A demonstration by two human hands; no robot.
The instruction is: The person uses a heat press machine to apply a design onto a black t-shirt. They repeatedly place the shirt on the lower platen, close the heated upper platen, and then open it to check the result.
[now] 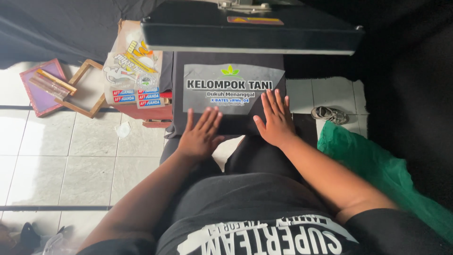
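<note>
1. You had the dark shirt [226,123] spread over the lower plate of the heat press, and that shirt is the landmark for all that follows.
2. Your left hand [200,134] lay flat on the shirt's near edge, fingers spread and straight, gripping nothing.
3. Your right hand [277,119] lay flat just to the right of it, also fully open, its fingertips touching the lower edge of the transfer sheet [231,87].
4. That transfer sheet was a grey rectangle on the middle of the shirt, carrying white lettering and a small green leaf mark at its top.
5. Above the shirt, the press's black upper plate [250,29] stood raised, with a narrow red and yellow label on its top face.
6. Just left of the shirt, a stack of printed sheets [134,71] rested on a red stand, showing orange and white graphics, with small red, white and blue stickers [138,97] along the lower edge.
7. Farther left of the shirt, on the tiled floor, lay wooden frames [56,87], one with a purple screen.
8. Right of the shirt lay a green plastic bag [377,165], and beyond it a grey shoe [329,114].
</note>
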